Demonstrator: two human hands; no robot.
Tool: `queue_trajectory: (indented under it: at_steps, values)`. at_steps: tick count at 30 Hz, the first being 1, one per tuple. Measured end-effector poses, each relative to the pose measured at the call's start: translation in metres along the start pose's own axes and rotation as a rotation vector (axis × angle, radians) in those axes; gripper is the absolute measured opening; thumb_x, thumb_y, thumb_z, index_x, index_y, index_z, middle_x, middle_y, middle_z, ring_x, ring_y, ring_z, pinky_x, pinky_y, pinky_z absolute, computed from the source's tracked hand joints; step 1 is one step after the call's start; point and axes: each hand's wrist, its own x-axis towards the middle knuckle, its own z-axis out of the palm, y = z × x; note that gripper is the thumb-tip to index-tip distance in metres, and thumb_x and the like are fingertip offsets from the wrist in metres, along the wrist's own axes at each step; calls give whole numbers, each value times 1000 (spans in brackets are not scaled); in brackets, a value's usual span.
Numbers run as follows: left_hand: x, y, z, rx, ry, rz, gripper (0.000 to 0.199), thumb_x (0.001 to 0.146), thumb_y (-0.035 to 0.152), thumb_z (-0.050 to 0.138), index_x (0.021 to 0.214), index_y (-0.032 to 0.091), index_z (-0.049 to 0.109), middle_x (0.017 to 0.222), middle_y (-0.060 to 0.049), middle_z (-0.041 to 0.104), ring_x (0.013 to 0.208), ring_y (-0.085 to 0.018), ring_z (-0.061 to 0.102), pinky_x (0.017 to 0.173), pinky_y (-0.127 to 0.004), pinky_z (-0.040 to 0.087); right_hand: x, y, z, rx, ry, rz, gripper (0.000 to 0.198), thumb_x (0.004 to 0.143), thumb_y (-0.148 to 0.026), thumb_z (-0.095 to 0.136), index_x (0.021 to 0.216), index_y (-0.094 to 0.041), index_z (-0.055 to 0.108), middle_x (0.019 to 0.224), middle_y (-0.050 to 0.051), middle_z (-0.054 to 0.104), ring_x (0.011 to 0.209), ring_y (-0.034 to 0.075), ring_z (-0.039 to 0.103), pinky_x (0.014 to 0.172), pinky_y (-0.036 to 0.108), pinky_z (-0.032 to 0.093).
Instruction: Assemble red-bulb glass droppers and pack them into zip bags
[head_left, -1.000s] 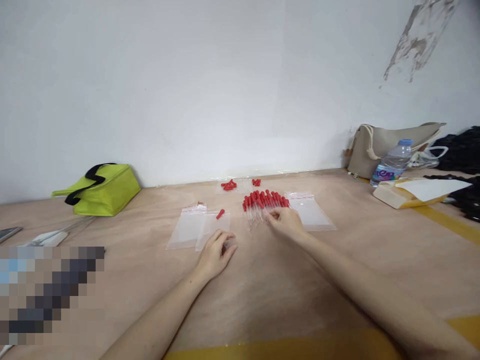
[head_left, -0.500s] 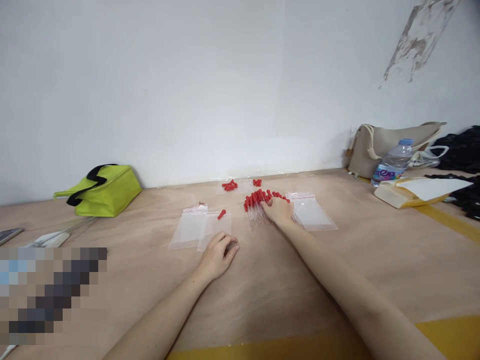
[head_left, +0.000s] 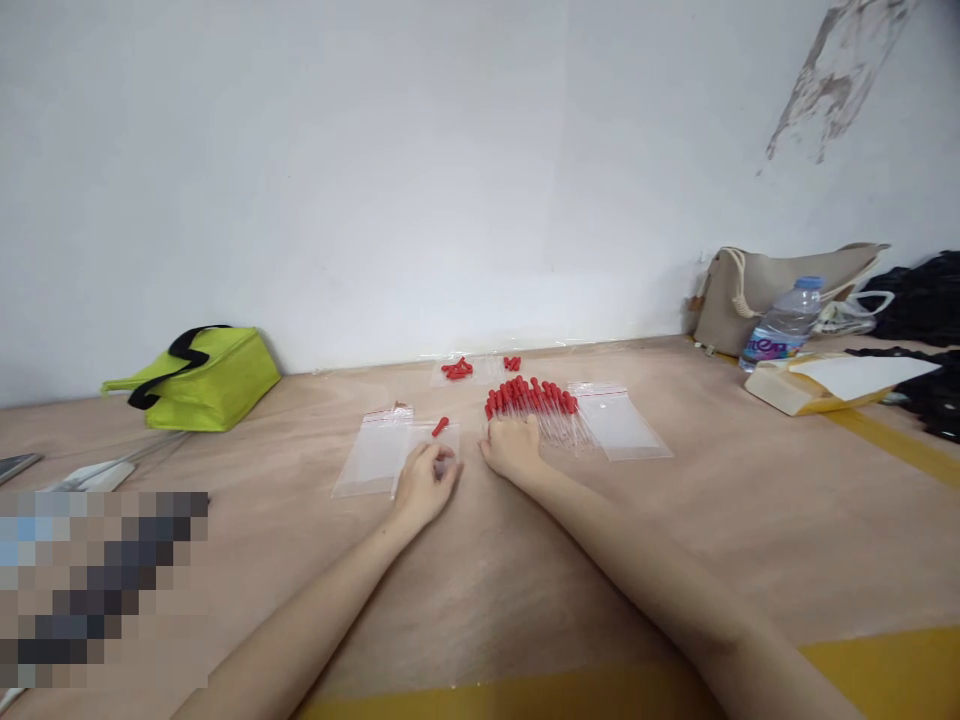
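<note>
At far left I see a lime-green bag (head_left: 214,385). Next, two clear zip bags (head_left: 371,460) overlap on the table (head_left: 480,590); my left hand (head_left: 426,485) is half open over the nearer one, fingers curled, a gap between thumb and fingers, nothing visibly gripped. A single red bulb (head_left: 440,427) lies just beyond. My right hand (head_left: 512,448), back toward me, covers the left tips of the red-topped droppers (head_left: 544,397); I cannot tell its grip. Right of these lies another zip bag (head_left: 622,428).
</note>
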Motion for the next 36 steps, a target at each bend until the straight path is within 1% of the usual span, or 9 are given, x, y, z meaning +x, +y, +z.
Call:
queue_trajectory:
  at_steps: [4, 9, 13, 17, 19, 22, 25, 32, 36]
  values:
    - [38, -21, 0, 157, 124, -145, 12, 76, 30, 52, 75, 19, 55, 76, -4, 54, 78, -20, 52, 69, -31, 39, 3, -9, -1, -60, -51, -18, 24, 78, -21, 44, 88, -8, 60, 87, 19, 63, 81, 25, 55, 77, 40, 24]
    - [73, -35, 11, 140, 57, -170, 16, 68, 30, 62, 77, 17, 56, 75, -6, 57, 75, -22, 53, 65, -31, 39, 9, -20, 3, -78, -84, -8, 24, 77, -11, 40, 83, -7, 62, 82, 19, 64, 82, 26, 55, 77, 40, 23]
    - [81, -33, 17, 99, 25, -147, 10, 71, 21, 59, 80, 16, 59, 70, -5, 58, 68, -19, 54, 64, -29, 40, 0, -19, 1, -72, -43, -33, 25, 81, -17, 38, 87, -7, 60, 87, 18, 62, 85, 26, 53, 76, 39, 24]
    - [66, -15, 12, 42, 67, -78, 27, 81, 21, 46, 106, 16, 54, 81, -5, 58, 74, -17, 54, 71, -29, 41, -22, 3, -7, -26, 136, -98, 29, 87, -27, 31, 88, -10, 54, 83, 15, 62, 78, 24, 53, 75, 38, 24]
    - [47, -2, 9, -115, 51, -6, 30, 84, 23, 42, 112, 17, 50, 83, -4, 58, 72, -14, 54, 69, -27, 42, -35, 22, -9, 11, 189, -160, 28, 88, -26, 29, 85, -12, 52, 74, 11, 62, 71, 21, 53, 76, 37, 23]
    - [13, 16, 9, -477, -67, -15, 25, 85, 30, 39, 102, 16, 52, 70, -1, 56, 62, -12, 53, 61, -24, 42, -53, 49, -9, 133, 229, -227, 21, 87, -22, 31, 84, -14, 50, 74, 6, 62, 66, 16, 53, 79, 34, 24]
    - [-13, 27, 13, -682, -125, -63, 19, 80, 32, 49, 90, 16, 48, 69, 1, 54, 63, -11, 53, 61, -22, 42, -65, 64, -8, 293, 218, -227, 17, 87, -21, 32, 88, -16, 48, 77, 4, 63, 69, 15, 55, 77, 32, 28]
    - [-22, 25, 21, -775, -109, -151, 25, 71, 31, 61, 73, 17, 40, 68, 3, 49, 62, -9, 53, 57, -19, 40, -73, 60, -8, 469, 154, -334, 21, 86, -20, 36, 102, -19, 49, 96, 6, 62, 88, 16, 55, 77, 30, 35]
    - [-22, 24, 22, -819, -118, -131, 23, 73, 29, 60, 83, 18, 42, 77, 2, 52, 69, -10, 56, 64, -22, 45, -73, 58, -8, 468, 160, -364, 22, 87, -20, 36, 99, -20, 53, 97, 5, 62, 90, 16, 54, 77, 31, 35]
